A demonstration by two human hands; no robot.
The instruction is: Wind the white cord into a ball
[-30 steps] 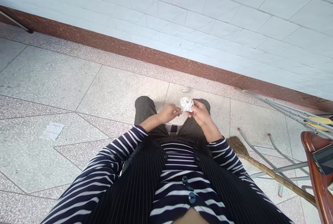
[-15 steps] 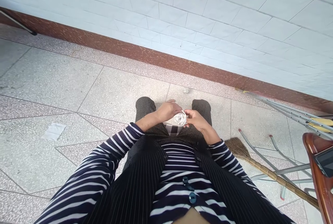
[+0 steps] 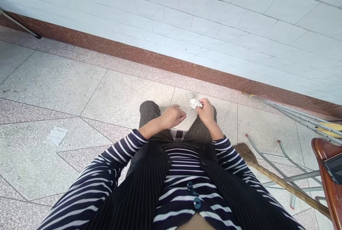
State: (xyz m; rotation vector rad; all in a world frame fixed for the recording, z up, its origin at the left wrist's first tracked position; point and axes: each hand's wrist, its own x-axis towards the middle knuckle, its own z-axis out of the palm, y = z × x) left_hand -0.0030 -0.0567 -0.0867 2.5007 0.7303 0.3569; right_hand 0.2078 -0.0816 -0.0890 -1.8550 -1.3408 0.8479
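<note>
Holding a white bundle point(image 3: 195, 103) out one-handed, some handling thoughts

So the white bundle is in the right hand point(image 3: 207, 113), up in the air just past the right thigh point(image 3: 197, 126). That grip is closed around its 4 o'clock side, with the rest poking out toward 10. The left hand point(image 3: 173, 116) is at 8 o'clock from it, apart from it, fingers curled; honestly can't tell if that grip is pinching something thin or nothing at all.

Handling-wise, it looks ropy and wrapped, so my guess is light, soft, a bit squishy, and not slippery. Breaking probably isn't the worry; squashing it or letting the wraps slip loose is. I'd take it by the outer wraps, thumb across from the fingers, firm but not crushing, and leave the middle alone.

Compared with half a second ago: back then it's lower, between the thighs, with both hands on it and its round coiled face showing. Now it's further out toward 1 o'clock, turned so that spiral doesn't show, and only the right hand has it. Left hand has barely moved. The speckled lump point(image 3: 190, 95) at 11 o'clock from the bundle still sits on the floor point(image 3: 133, 83).
</note>
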